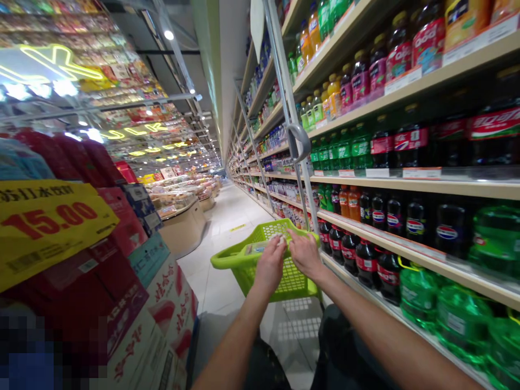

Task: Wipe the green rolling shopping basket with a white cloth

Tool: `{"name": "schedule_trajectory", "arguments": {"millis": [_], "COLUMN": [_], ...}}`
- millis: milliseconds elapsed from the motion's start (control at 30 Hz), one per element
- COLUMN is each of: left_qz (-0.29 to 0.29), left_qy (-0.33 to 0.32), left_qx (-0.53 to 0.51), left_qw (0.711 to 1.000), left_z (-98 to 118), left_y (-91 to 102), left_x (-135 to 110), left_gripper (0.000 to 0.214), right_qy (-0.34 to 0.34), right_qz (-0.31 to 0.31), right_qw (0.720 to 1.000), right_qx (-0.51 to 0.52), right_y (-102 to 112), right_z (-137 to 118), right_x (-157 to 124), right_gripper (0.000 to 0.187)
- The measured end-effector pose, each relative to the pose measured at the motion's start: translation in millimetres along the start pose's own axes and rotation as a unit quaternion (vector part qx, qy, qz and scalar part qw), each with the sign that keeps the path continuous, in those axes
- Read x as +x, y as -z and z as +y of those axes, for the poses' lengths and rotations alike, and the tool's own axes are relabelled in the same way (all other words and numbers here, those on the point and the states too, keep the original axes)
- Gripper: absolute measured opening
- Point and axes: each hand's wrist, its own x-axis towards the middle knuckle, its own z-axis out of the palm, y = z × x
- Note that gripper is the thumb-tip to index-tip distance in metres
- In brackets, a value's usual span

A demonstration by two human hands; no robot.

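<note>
In front of me is a lime-green shopping basket cart (231,261) with perforated walls. A flat, pale package (254,248) lies near its rim, partly behind my left hand. My left hand (271,262) is above the near side of the basket, its fingers closed around something small and whitish that I cannot make out. Close beside it, my right hand (304,253) is over the basket's right side. Its fingers are curled, with the index finger bent toward the left hand; whatever they hold is hidden.
Tall drink shelves (410,187) line the right side, with a grey handle (298,142) on a metal upright. Stacked cartons (162,303) and a yellow price sign (52,225) stand at left. A tiled aisle (239,206) runs ahead past display bins (182,222).
</note>
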Motion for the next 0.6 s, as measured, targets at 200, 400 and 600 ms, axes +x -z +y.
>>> {"name": "schedule_trajectory", "arguments": {"millis": [200,400,600], "left_qz": [0.040,0.031,0.026], "left_qy": [0.089,0.058,0.061], "left_qx": [0.018,0.005,0.003], "left_qw": [0.995,0.998,0.998], "left_z": [-42.0,-20.5,-34.1], "left_y": [27.6,12.0,13.4], "left_x": [-18.3,-14.1,-14.4], "left_gripper": [0.032,0.036,0.032], "right_qy": [0.022,0.009,0.035], "right_qz": [0.022,0.036,0.039], "right_qw": [1.000,0.999,0.999], "right_qx": [0.003,0.002,0.010], "right_y": [-2.4,-9.9,-12.8], "right_z": [11.1,-4.8,4.0], "right_x": [-4.9,-6.7,-4.7], "right_gripper": [0.038,0.037,0.036]}}
